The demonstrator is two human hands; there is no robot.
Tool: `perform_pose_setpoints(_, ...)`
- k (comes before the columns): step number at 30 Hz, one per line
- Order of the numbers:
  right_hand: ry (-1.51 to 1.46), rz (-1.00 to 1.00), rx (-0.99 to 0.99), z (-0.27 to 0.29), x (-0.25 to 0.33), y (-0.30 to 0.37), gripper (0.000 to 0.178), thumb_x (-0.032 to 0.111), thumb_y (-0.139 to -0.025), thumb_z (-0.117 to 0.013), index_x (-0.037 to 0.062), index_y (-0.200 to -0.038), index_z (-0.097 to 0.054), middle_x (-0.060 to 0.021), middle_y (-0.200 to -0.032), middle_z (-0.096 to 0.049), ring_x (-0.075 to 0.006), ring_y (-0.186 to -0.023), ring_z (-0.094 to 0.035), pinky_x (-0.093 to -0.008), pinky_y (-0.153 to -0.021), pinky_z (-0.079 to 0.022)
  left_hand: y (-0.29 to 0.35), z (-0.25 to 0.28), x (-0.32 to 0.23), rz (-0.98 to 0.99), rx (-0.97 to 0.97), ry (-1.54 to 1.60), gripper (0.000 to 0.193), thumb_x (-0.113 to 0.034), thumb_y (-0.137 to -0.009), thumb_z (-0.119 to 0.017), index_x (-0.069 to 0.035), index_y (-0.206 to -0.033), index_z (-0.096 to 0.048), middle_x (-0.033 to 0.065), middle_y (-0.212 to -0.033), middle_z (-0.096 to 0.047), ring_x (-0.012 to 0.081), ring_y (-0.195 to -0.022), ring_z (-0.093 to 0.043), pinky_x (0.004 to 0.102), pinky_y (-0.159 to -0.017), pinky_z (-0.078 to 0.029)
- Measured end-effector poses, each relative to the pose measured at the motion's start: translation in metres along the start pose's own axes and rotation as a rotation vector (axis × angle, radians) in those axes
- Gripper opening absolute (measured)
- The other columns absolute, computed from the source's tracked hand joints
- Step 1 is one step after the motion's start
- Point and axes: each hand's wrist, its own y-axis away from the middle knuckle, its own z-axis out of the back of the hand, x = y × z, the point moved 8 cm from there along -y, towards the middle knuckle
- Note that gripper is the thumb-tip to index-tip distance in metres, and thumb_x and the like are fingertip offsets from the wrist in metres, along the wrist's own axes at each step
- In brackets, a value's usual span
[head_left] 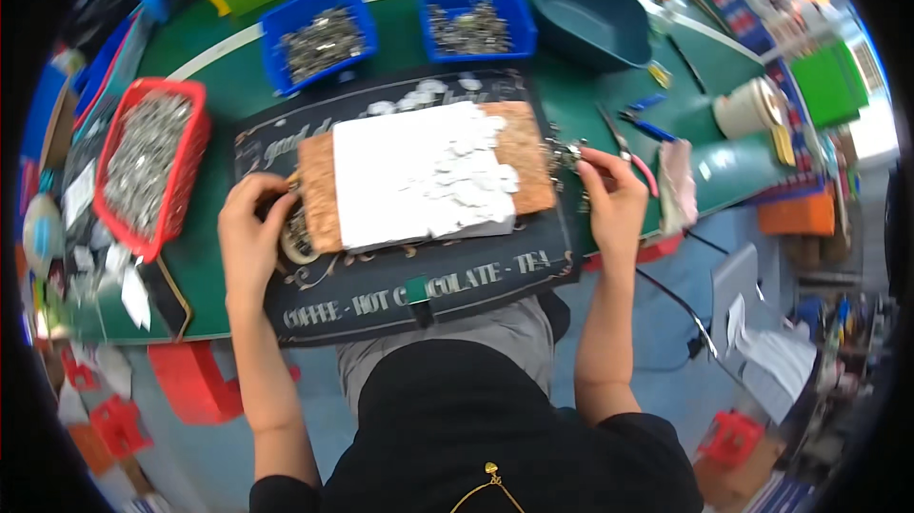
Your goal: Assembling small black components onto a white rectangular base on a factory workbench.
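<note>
A white block (381,180) lies on a brown cork board (319,204) in front of me, many small flat white pieces (466,175) over its right half. At the board's left edge, my left hand (249,227) has thumb and index finger closed; what they hold, if anything, is too small to name. A round, pale-rimmed thing (297,242) sits just beside those fingertips. My right hand (614,199) is to the right of the board, its thumb and index finger closing on small shiny metal parts (568,153) loosely heaped there.
Under the board is a black printed mat (333,308). Two blue bins (367,23) (524,18) of metal parts and a teal tub (595,23) stand behind. A red basket (195,147) of silvery parts is left, near a phone (167,299). Pliers (647,125) and a cloth (677,185) lie right.
</note>
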Motion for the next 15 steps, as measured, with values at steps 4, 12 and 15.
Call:
perform_pose_setpoints(4,-0.132,-0.061,-0.007,0.011,-0.008,-0.001,0.018,0.003,-0.085,-0.066,-0.0027,-0.102,-0.066,-0.0043,-0.092,-0.066,-0.0097,-0.086,-0.061,-0.0223,-0.076,-0.047,-0.002,-0.006,0.005,0.072,-0.021,0.059,0.008,0.001,-0.083,-0.064,0.002,-0.090,-0.060,0.0044,-0.078,-0.059,0.0106,-0.072,-0.057,0.0239,-0.066,-0.046)
perform_pose_setpoints(12,-0.239,-0.052,0.063,0.013,-0.004,0.002,0.020,-0.002,-0.079,-0.070,-0.0023,-0.099,-0.066,-0.0048,-0.093,-0.066,-0.0105,-0.086,-0.059,-0.0233,-0.077,-0.047,0.000,-0.003,0.006,0.040,-0.063,0.067,0.011,0.000,-0.084,-0.063,0.001,-0.096,-0.062,0.0015,-0.080,-0.057,0.0088,-0.072,-0.052,0.0230,-0.067,-0.043)
perform_pose_setpoints(15,-0.279,-0.052,0.100,0.009,0.008,0.007,0.020,-0.001,-0.079,-0.071,-0.0024,-0.098,-0.066,-0.0046,-0.092,-0.066,-0.0102,-0.084,-0.059,-0.0227,-0.074,-0.047,0.003,0.003,-0.009,0.003,-0.080,-0.132,0.015,-0.002,-0.083,-0.064,0.000,-0.098,-0.063,0.0020,-0.079,-0.056,0.0119,-0.074,-0.050,0.0257,-0.067,-0.042)
